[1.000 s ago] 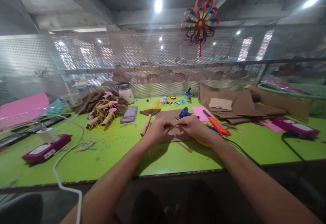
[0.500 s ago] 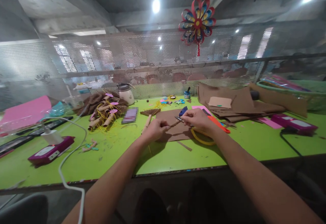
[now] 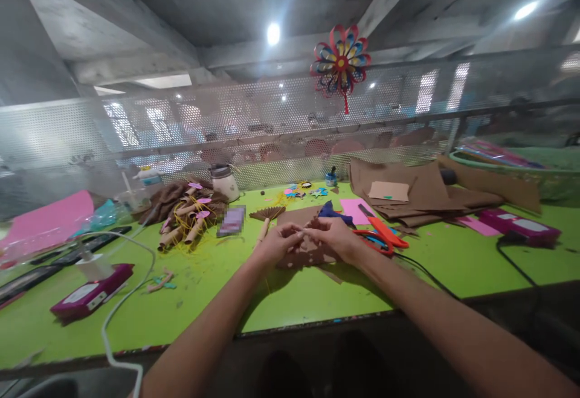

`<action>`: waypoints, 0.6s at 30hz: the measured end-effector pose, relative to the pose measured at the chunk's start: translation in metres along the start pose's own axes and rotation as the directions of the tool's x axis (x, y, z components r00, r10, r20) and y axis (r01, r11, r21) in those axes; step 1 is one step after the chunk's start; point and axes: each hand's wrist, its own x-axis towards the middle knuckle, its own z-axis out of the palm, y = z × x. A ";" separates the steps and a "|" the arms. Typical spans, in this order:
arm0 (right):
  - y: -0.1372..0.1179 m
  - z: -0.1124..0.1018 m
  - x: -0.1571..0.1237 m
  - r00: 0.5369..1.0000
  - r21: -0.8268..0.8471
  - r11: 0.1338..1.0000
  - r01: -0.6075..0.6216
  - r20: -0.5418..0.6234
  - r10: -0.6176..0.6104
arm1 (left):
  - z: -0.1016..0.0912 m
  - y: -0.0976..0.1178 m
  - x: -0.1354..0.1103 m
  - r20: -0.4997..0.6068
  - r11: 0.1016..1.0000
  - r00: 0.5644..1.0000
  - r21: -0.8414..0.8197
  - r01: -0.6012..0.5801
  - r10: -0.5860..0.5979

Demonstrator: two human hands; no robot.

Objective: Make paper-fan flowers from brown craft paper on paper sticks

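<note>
Step in hand: fine fingertip work over the middle of the counter (image 3: 290, 292), near its front edge. The left hand (image 3: 274, 246) and right hand (image 3: 338, 238) met fingertip to fingertip, each grip closed in a pinch on one small brown paper piece (image 3: 308, 230). The piece was held just above a brown sheet (image 3: 301, 256) lying flat beneath the hands. By judgement, the next move called for a light, steady pinch from both sides, as the piece looked thin and easily creased.

Count, largest first:
- Brown paper stack (image 3: 421, 189): one, toward the far right corner; the number of sheets could not be told.
- Pink sheet (image 3: 45, 224): one, at the left edge.
- Brown sheet: one.
- Bundle of rolled paper tubes (image 3: 185, 220): one heap, far left of centre; the tubes were too tangled to count.
- Magenta boxes: two, one (image 3: 90, 292) near the front left, one (image 3: 521, 227) at the right edge.
- Orange scissors (image 3: 380, 235): one pair, just right of the right hand.
- Pleated paper fan (image 3: 268, 214): one, beyond the left hand.
- Small brown paper piece: one.
</note>
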 end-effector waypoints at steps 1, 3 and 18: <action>0.001 0.001 0.000 0.999 0.007 1.000 0.018 -0.035 -0.018 | 0.001 0.000 0.000 0.007 0.999 1.000 -0.029 0.017 -0.017; 0.002 0.002 0.001 0.997 0.022 0.999 0.046 -0.067 -0.044 | 0.003 -0.002 -0.001 0.014 0.995 0.998 -0.083 0.060 -0.059; 0.005 -0.001 0.002 0.995 0.085 0.994 -0.072 -0.063 0.077 | 0.005 -0.014 0.004 0.006 0.968 0.991 -0.214 0.134 -0.136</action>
